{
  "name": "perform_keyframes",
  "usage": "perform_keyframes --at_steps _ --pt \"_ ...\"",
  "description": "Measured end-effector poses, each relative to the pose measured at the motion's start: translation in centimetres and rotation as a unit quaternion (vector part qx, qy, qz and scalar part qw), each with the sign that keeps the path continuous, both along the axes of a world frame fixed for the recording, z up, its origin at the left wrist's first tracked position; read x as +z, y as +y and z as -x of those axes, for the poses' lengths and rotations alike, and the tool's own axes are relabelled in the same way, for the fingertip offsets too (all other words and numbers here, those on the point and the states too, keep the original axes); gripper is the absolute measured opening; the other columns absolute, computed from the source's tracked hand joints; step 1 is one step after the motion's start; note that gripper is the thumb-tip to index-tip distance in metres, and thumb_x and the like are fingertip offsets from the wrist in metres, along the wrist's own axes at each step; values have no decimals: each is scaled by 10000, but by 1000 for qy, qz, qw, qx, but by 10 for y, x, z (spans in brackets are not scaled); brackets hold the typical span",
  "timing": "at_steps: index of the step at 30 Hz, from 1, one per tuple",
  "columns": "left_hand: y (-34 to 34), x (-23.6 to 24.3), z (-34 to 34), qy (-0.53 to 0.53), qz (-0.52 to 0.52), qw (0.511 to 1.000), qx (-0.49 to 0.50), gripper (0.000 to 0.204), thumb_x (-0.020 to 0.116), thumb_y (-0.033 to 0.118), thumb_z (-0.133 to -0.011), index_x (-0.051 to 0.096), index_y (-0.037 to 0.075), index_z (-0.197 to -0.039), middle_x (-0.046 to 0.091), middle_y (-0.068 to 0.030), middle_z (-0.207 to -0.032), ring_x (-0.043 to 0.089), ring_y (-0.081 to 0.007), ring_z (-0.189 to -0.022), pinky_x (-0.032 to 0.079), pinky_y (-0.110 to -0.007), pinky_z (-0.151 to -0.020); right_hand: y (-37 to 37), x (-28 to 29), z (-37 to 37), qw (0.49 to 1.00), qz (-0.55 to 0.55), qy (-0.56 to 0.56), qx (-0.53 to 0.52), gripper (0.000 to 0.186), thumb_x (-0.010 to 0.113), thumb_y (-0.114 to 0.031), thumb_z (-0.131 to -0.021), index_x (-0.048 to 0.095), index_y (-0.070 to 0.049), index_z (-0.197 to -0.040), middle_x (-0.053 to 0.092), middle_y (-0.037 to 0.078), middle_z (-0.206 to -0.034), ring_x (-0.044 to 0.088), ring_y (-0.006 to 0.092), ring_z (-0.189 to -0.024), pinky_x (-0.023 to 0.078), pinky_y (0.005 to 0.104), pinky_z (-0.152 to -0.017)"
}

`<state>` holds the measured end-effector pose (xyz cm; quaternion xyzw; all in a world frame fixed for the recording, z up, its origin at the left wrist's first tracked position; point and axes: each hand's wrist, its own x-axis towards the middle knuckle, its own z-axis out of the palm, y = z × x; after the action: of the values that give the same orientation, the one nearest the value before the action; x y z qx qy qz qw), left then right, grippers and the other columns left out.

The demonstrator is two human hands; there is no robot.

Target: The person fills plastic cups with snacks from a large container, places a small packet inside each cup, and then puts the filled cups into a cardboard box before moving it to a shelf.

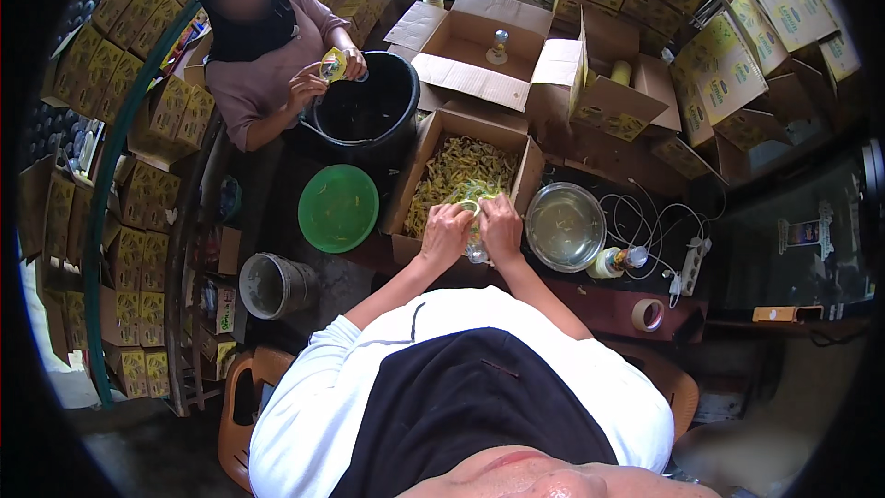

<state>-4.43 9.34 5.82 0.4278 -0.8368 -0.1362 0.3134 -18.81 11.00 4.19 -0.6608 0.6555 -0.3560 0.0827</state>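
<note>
My left hand (446, 235) and my right hand (500, 229) are close together over the near edge of an open cardboard box (528, 175). Between them, both pinch the rim of a clear plastic pouch (473, 192) with yellow and green print. What the pouch contains is hard to make out. Under and beyond my hands, the box holds a heap of small, thin yellow-brown pieces (461, 161); their kind is unclear.
Across the left side, a person (267, 46) holds a yellow printed pouch (333, 65) over a black bucket (417, 97). Nearby are a green basin (338, 208), grey bucket (269, 286), clear round tub (564, 227), bottle (608, 263), white cables (659, 221), tape roll (648, 315) and stacked cartons (138, 267).
</note>
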Motion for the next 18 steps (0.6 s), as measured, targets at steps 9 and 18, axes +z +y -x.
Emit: perform_keyframes --at_steps 9,18 --pt "-9 4 -11 10 -3 1000 16 131 642 42 -797 674 47 -924 642 -100 -874 614 -296 -876 459 -415 -797 17 17 14 992 -2 -124 -29 148 677 -41 -771 696 -55 -918 586 100 -852 627 287 -817 511 408 -718" --pt "6 7 4 21 -6 1000 -20 135 646 25 -795 678 44 -925 634 -96 -855 609 -291 -857 467 -415 -775 14 0 17 999 -32 -37 -11 153 665 -47 -766 679 -48 -918 572 117 -872 613 292 -880 500 421 -767"
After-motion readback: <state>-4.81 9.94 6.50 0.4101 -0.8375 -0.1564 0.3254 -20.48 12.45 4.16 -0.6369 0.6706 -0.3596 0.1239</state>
